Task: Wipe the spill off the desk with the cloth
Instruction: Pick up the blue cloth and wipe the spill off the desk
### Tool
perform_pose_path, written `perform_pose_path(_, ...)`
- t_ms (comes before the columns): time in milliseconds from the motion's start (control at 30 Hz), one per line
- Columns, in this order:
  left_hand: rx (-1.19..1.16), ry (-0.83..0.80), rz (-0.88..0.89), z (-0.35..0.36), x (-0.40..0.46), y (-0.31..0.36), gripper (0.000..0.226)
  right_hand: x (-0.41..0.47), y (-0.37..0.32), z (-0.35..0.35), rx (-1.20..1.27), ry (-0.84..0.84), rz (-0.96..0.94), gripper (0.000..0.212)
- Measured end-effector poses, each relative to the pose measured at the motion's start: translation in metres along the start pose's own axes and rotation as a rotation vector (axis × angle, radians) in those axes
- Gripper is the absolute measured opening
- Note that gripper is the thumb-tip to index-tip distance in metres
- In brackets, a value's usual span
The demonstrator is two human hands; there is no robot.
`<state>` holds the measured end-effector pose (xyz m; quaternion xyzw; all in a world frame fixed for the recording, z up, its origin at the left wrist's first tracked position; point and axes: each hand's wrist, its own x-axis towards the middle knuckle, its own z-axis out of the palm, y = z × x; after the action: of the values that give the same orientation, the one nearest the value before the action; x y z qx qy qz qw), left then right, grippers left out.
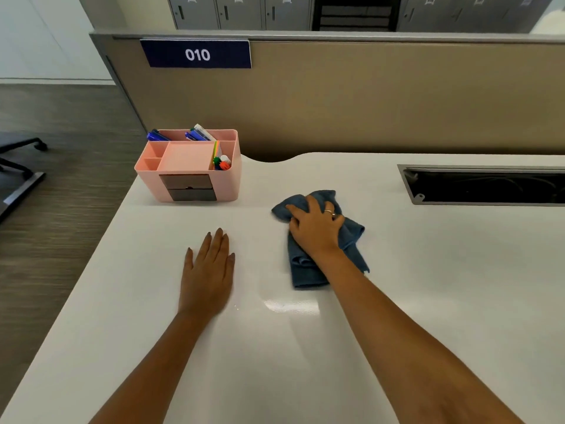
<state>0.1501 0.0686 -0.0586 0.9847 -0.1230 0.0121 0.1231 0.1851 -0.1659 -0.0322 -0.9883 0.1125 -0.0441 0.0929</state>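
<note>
A crumpled blue cloth (308,270) lies on the white desk (153,301), a little past its middle. My right hand (316,226) presses down on the cloth with fingers spread and curled over its upper part, a ring on one finger. My left hand (208,270) rests flat on the bare desk to the left of the cloth, palm down, holding nothing. A faint shiny patch (290,306) shows on the desk just in front of the cloth; I cannot tell whether it is liquid or a light reflection.
A pink desk organiser (189,166) with pens stands at the back left corner. A recessed cable tray (486,185) opens in the desk at the back right. A beige partition with a "010" sign (197,54) closes the far side. The desk's left edge drops to the floor.
</note>
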Motion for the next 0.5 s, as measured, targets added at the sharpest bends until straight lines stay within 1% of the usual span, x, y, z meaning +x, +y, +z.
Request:
perform_pose_path(167, -0.029, 0.007, 0.001, 0.002, 0.000, 0.000, 0.055, 0.001, 0.118, -0.028, -0.045, 0.066, 0.331, 0.037)
perform_pose_path(267, -0.037, 0.005, -0.003, 0.002, -0.001, 0.000, 0.054, -0.012, 0.178, -0.039, -0.057, 0.116, 0.487, 0.037)
perform_pose_path(367, -0.043, 0.004, 0.000, 0.001, -0.001, 0.001, 0.055, -0.018, 0.198, -0.042, -0.058, 0.143, 0.551, 0.038)
perform_pose_path(500, -0.032, 0.009, 0.002, -0.001, -0.001, 0.002, 0.054, -0.014, 0.184, -0.039, -0.051, 0.139, 0.593, 0.040)
